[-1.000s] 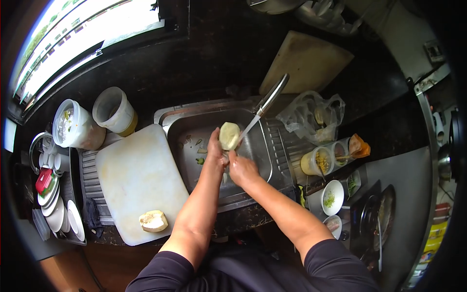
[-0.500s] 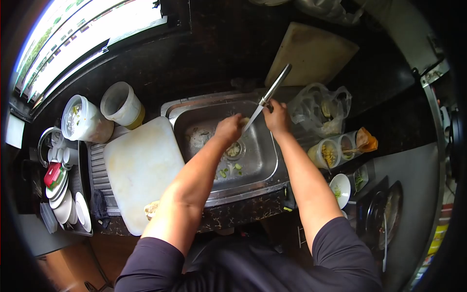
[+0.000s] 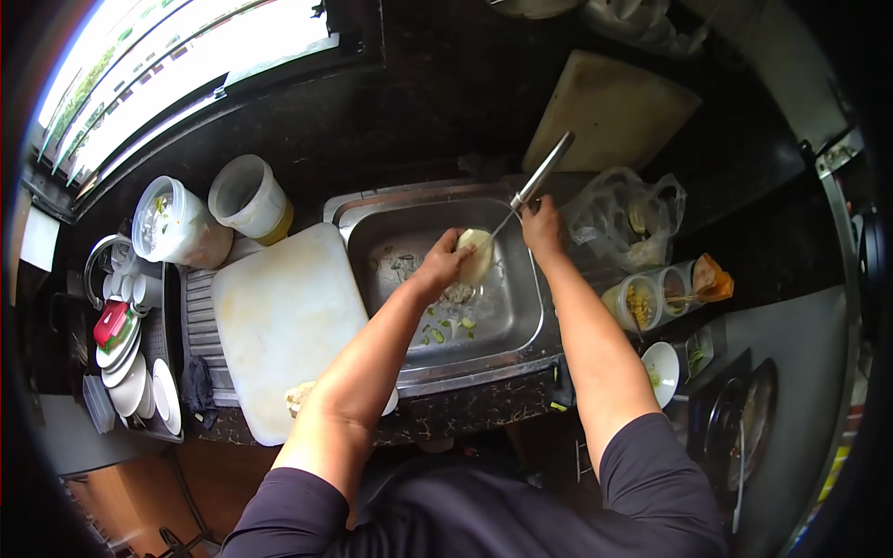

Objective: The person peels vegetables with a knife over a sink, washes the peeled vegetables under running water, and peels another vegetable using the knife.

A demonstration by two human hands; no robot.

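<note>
My left hand [image 3: 444, 262] is closed on a pale, rounded piece of vegetable [image 3: 476, 256] over the sink [image 3: 516, 316]; its exact kind is unclear. A long metal tap [image 3: 544, 172] slants down from the back, and a thin stream of water runs from its end toward the vegetable. At the tap's outlet end is my right hand [image 3: 542, 228], fingers curled against it. Green and pale scraps [image 3: 446, 330] lie on the sink floor near the drain.
Left of the sink, a white cutting board [image 3: 279, 325] covers part of the drainer, with two plastic tubs [image 3: 177, 228] behind. Stacked plates [image 3: 130, 386] stand farther left. A plastic bag [image 3: 642, 219], food containers [image 3: 637, 302] and a bowl [image 3: 660, 372] sit on the right.
My left hand has turned, so the pale vegetable shows more of its face. The water stream looks thinner. My right hand stays by the tap; the view has shifted slightly.
</note>
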